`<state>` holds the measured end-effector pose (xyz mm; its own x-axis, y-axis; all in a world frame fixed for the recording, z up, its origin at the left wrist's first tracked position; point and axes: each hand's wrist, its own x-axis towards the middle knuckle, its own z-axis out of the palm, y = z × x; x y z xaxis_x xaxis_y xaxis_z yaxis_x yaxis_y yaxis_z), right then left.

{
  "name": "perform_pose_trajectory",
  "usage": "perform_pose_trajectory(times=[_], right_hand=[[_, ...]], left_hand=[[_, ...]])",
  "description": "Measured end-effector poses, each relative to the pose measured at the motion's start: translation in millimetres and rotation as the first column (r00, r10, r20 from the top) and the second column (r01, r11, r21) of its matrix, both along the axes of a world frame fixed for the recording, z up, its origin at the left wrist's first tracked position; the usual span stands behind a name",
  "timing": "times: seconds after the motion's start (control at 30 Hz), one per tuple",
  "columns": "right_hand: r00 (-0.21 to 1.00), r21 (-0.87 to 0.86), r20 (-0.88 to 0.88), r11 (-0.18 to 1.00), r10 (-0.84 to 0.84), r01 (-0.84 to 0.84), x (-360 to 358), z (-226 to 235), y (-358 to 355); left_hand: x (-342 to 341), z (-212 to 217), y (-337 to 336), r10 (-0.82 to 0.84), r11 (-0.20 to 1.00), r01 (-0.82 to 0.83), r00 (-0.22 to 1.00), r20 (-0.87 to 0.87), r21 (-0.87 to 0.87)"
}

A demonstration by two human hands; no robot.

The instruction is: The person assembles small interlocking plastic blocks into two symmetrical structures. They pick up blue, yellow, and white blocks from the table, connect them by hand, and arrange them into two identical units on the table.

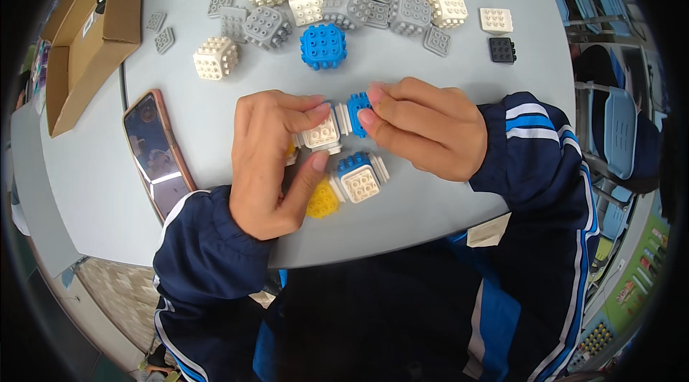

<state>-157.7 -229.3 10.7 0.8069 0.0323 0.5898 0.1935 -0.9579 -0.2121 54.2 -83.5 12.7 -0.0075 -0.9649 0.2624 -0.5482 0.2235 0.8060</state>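
My left hand (269, 159) is closed round a white studded block (321, 135), thumb below and fingers above. A bit of yellow shows beside that block, mostly behind my fingers. In my right hand (427, 127) a small blue studded block (357, 115) is pinched between thumb and fingertips. White plates stand between the blue block and the white one; whether they are joined is hard to see. Just below lies a second assembly: a yellow studded block (323, 199), a white-faced block with a blue side (359, 182), and white plates. A larger blue studded cube (323, 46) sits beyond my hands.
Several white and grey studded cubes (267, 26) and flat grey plates spread across the far table. A white plate (496, 20) and a black one (502, 50) lie at the right. Leftward are a phone (158, 152) and an open cardboard box (93, 44). The table edge (402, 247) runs close to me.
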Motion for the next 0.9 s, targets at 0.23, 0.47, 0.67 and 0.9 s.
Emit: perform_pose_trajectory(times=[0.23,0.47,0.67,0.9], right_hand=[[0.998,-0.036,-0.059,0.999,-0.011,0.009,-2,5,3],[0.996,0.058,0.068,0.997,-0.056,0.053,12,-11,-2],[0.996,0.161,-0.017,0.983,-0.089,0.091,20,-6,-5],[0.985,0.346,-0.042,0.923,-0.165,0.17,30,-7,-4]], left_hand=[[11,3,-10,-0.093,0.995,0.094,0.996,-0.009,0.031],[15,-2,-9,-0.07,0.997,0.071,0.995,0.073,-0.018],[13,-5,-3,0.069,0.998,-0.069,0.997,0.036,0.01],[6,-10,1,0.215,0.972,-0.217,0.976,-0.027,-0.088]])
